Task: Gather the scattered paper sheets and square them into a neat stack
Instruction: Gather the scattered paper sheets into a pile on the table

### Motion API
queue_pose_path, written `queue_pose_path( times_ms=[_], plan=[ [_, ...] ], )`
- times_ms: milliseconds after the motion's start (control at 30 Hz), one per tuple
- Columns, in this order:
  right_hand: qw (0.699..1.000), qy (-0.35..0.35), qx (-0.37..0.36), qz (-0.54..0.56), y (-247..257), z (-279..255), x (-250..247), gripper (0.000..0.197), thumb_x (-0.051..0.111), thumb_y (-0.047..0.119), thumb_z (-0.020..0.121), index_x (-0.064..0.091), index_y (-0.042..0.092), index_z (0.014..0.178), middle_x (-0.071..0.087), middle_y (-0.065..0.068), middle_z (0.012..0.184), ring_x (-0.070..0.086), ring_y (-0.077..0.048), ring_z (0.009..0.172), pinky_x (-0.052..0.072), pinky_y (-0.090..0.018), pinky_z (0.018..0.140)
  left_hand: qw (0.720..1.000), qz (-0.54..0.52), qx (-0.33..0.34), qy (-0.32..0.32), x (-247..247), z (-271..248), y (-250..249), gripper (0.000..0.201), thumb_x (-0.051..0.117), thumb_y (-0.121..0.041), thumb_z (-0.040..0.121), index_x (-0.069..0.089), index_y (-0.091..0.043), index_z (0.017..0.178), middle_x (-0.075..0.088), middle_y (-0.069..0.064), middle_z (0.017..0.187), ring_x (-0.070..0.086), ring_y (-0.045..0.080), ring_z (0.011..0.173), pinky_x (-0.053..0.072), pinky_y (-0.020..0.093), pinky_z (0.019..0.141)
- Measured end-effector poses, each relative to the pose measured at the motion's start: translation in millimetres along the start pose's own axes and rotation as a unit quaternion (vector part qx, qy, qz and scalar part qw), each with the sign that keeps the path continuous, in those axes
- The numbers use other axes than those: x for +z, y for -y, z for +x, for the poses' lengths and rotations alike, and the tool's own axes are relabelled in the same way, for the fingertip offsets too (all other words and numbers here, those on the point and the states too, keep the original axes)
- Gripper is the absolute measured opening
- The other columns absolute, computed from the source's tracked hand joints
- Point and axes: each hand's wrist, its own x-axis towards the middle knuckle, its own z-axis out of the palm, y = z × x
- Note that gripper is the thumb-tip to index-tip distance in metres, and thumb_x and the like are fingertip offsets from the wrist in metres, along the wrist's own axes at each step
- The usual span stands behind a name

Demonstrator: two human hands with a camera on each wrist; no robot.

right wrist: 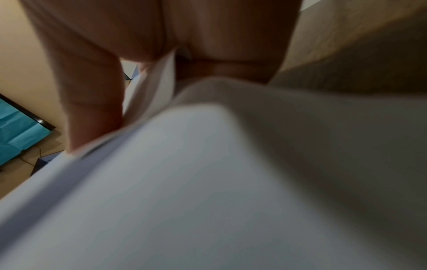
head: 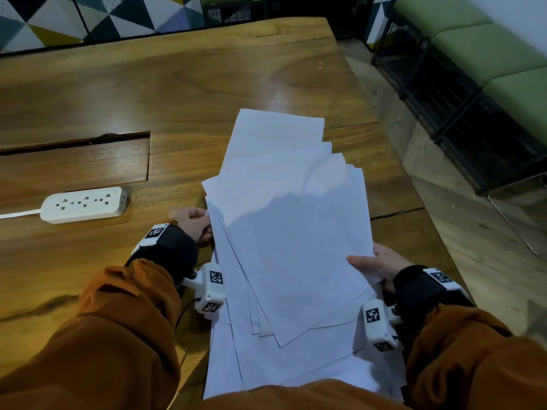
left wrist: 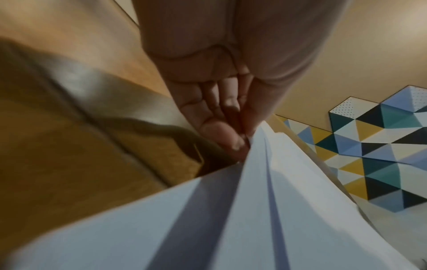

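Observation:
A fanned bundle of several white paper sheets (head: 284, 232) is held up over the near right part of the wooden table (head: 148, 90), its corners splayed at different angles. My left hand (head: 194, 221) grips the bundle's left edge, thumb on top; in the left wrist view the left hand (left wrist: 233, 127) pinches the sheets (left wrist: 254, 201) between thumb and fingers. My right hand (head: 377, 263) holds the right edge, thumb lying across the top sheet. In the right wrist view the right hand (right wrist: 110, 102) clamps the paper (right wrist: 208, 182), which fills most of that blurred picture.
A white power strip (head: 84, 205) with its cord lies on the table to the left. A rectangular hatch panel (head: 74, 164) is set into the tabletop behind it. A green bench on black wire crates (head: 473, 84) stands to the right, beyond the table's edge.

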Motion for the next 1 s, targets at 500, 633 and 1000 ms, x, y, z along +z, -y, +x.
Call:
queue_pose_path(
  times_ms=[500,633,1000],
  plan=[
    [0.999,-0.029,0.022,0.005,6.1,-11.6,10.8,0.05,0.077,0.012,0.067,0.056,0.0,0.11,0.063,-0.02,0.113,0.063,-0.025,0.095,0.053,-0.027,0.082,0.99,0.082,0.106,0.041,8.9,-31.0,5.2,0.039,0.07,-0.014,0.065,0.06,-0.007,0.101,0.067,0.013,0.103,0.063,0.032,0.095,0.056,0.04,0.08],
    [0.999,-0.03,0.01,0.005,5.5,-12.5,10.8,0.015,0.055,-0.004,0.083,0.059,0.009,0.091,0.063,-0.018,0.108,0.062,-0.02,0.086,0.054,-0.022,0.074,0.981,0.08,0.083,0.153,-2.3,-38.6,5.3,0.028,0.076,-0.016,0.066,0.061,-0.02,0.088,0.065,-0.004,0.084,0.063,0.015,0.076,0.051,0.019,0.054],
    [0.999,-0.03,0.0,0.028,8.5,-18.8,18.4,0.017,0.055,-0.004,0.083,0.059,0.01,0.092,0.066,-0.01,0.1,0.069,-0.014,0.075,0.056,-0.019,0.068,0.945,0.023,-0.001,0.326,-15.1,-58.5,34.5,0.033,0.081,-0.017,0.06,0.07,-0.016,0.091,0.075,0.005,0.094,0.072,0.011,0.076,0.056,0.02,0.061]
  ],
)
